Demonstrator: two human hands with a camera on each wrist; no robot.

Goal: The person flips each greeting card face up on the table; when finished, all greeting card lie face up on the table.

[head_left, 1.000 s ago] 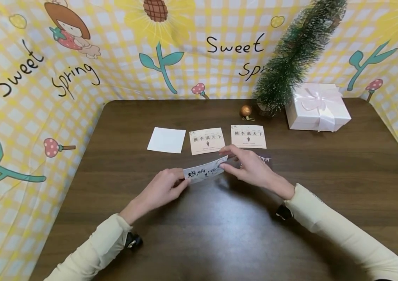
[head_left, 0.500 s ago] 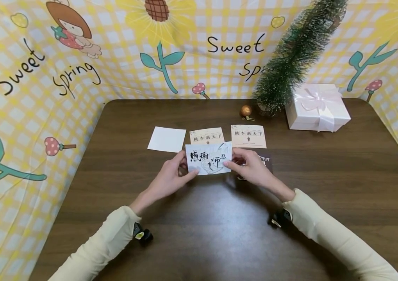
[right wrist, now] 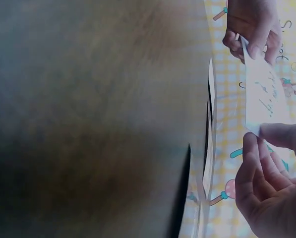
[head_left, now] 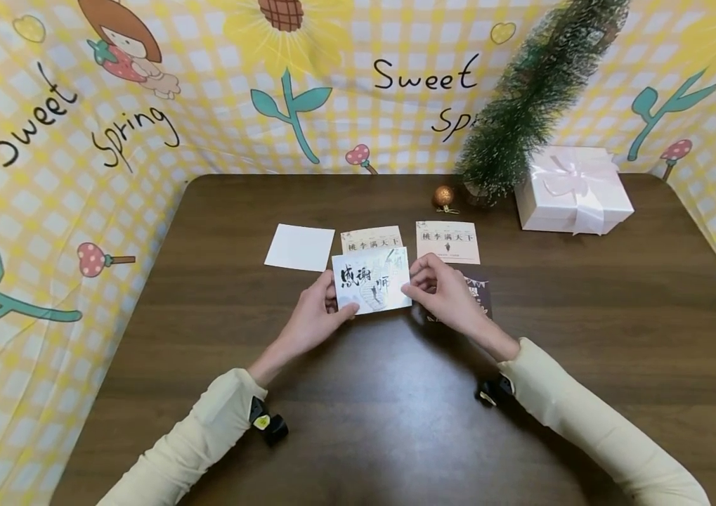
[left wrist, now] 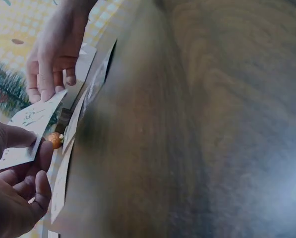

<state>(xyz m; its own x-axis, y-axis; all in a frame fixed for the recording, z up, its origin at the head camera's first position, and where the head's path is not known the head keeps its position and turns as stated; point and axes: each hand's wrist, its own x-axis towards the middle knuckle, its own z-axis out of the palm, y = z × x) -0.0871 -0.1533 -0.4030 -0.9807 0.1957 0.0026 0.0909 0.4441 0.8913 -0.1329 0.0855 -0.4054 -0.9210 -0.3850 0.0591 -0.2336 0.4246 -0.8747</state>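
Note:
A white card (head_left: 364, 292) with black brush lettering and a faint grey drawing is held tilted above the table, its printed side towards the head camera. My left hand (head_left: 307, 313) pinches its left edge, thumb on the front and fingers behind. At the right edge my right hand (head_left: 455, 302) pinches the same card (right wrist: 262, 101) between thumb and fingertips. Behind it, partly covered, lies a cream card (head_left: 370, 237) with printed characters. A dark purple card (head_left: 480, 294) lies partly hidden under my right hand.
A plain white card (head_left: 299, 247) and another cream card (head_left: 447, 242) lie in the row on the brown table (head_left: 358, 436). At the back stand a small bristly Christmas tree (head_left: 522, 119), a copper-coloured bauble (head_left: 443, 197) and a white gift box (head_left: 575, 190) with a ribbon.
The lettered card has been raised and turned from a slant to face the head camera, then shifted slightly left. My left hand has moved forward and right, and both hands keep hold of it.

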